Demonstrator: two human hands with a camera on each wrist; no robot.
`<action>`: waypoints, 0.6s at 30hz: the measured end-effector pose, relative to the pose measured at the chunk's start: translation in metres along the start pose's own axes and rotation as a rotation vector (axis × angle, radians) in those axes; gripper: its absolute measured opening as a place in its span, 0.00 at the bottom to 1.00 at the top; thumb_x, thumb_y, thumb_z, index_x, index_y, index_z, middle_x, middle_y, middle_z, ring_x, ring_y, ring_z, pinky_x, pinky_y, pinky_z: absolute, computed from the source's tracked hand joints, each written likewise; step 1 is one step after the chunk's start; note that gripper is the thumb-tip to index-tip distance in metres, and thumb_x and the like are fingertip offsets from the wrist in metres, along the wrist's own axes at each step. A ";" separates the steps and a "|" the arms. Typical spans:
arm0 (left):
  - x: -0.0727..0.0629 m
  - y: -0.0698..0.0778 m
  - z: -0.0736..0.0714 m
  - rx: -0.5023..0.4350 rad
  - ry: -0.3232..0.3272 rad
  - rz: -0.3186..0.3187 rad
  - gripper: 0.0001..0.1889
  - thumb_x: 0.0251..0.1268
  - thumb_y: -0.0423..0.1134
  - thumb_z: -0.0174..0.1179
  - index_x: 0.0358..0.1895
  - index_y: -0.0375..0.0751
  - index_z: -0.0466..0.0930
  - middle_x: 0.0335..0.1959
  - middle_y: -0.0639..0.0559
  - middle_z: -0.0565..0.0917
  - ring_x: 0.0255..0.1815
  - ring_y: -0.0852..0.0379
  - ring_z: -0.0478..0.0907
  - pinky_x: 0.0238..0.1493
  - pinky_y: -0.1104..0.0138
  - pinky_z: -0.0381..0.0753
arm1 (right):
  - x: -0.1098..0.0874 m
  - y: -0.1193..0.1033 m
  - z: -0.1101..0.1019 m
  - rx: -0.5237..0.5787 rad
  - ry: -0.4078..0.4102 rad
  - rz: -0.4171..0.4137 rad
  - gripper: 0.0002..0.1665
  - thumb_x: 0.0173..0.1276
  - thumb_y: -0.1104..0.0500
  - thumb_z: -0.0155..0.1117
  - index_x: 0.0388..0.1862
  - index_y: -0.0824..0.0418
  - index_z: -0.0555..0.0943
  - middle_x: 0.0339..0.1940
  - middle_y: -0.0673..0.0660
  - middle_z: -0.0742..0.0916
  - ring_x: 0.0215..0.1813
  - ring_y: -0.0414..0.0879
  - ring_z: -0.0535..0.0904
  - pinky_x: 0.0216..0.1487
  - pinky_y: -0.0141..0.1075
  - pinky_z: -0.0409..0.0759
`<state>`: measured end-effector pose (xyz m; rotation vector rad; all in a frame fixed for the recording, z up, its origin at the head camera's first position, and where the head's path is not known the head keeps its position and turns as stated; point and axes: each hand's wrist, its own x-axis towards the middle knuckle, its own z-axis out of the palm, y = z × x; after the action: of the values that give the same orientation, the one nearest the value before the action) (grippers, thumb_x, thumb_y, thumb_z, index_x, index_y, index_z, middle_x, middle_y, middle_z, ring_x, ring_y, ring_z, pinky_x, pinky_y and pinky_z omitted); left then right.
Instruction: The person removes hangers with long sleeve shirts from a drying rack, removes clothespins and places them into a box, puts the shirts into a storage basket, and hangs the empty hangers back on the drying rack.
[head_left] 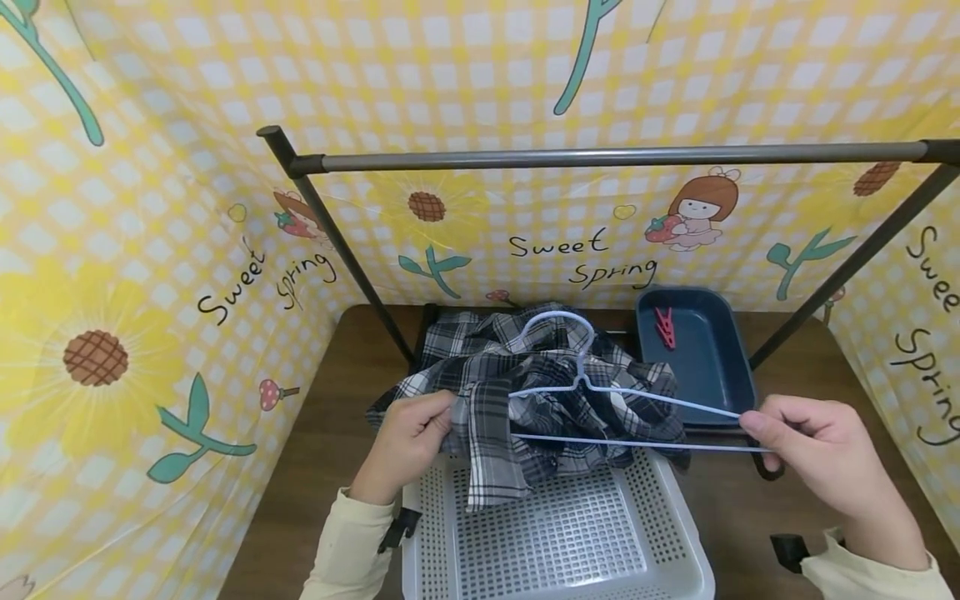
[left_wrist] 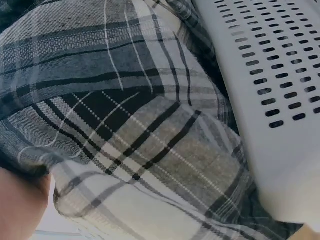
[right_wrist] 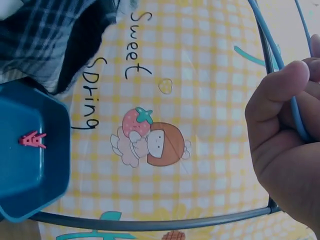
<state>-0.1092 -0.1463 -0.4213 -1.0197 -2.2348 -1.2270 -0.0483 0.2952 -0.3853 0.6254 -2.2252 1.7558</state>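
A light blue hanger (head_left: 551, 388) stretches sideways in the head view, its hook upward. My right hand (head_left: 821, 442) grips its right end, thumb over the bar; the right wrist view shows the bent hanger end (right_wrist: 295, 107) in those fingers. The hanger's left end is hidden inside a black, grey and white plaid shirt (head_left: 495, 450). My left hand (head_left: 408, 437) pinches the shirt's cloth at that end. Bunched plaid cloth hangs behind the hanger, above the far part of a basket. Large in the left wrist view are the shirt's folds (left_wrist: 165, 145), with part of the hand at the lower left.
A pale grey perforated basket (head_left: 675, 533) stands in front on the brown table (head_left: 300, 483). At the back right a dark blue tray (head_left: 708, 358) holds a red clothespin (head_left: 664, 327). A dark metal rack (head_left: 600, 157) spans the back. Patterned yellow cloth (head_left: 480, 75) surrounds the table.
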 end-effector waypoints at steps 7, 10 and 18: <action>0.000 -0.005 -0.003 0.051 0.026 -0.010 0.12 0.60 0.22 0.59 0.30 0.45 0.81 0.29 0.59 0.80 0.33 0.58 0.73 0.38 0.68 0.71 | -0.002 0.006 -0.013 0.260 0.034 -0.141 0.20 0.63 0.87 0.54 0.20 0.67 0.76 0.15 0.54 0.77 0.21 0.42 0.69 0.19 0.35 0.56; 0.000 -0.006 -0.006 0.050 0.018 -0.017 0.12 0.61 0.22 0.60 0.32 0.46 0.83 0.32 0.59 0.82 0.37 0.57 0.76 0.43 0.67 0.73 | -0.003 0.005 -0.017 0.242 0.060 -0.121 0.20 0.64 0.85 0.56 0.20 0.66 0.77 0.15 0.53 0.77 0.22 0.42 0.69 0.20 0.35 0.57; -0.002 -0.007 -0.010 -0.012 -0.012 -0.023 0.12 0.64 0.23 0.61 0.33 0.48 0.82 0.35 0.57 0.81 0.36 0.59 0.77 0.41 0.70 0.74 | -0.006 0.006 -0.020 0.228 0.074 -0.101 0.21 0.65 0.86 0.53 0.19 0.66 0.77 0.14 0.53 0.77 0.22 0.42 0.71 0.21 0.35 0.61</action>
<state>-0.1133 -0.1585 -0.4212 -1.0112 -2.2573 -1.2482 -0.0474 0.3165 -0.3876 0.6937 -1.9265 1.9626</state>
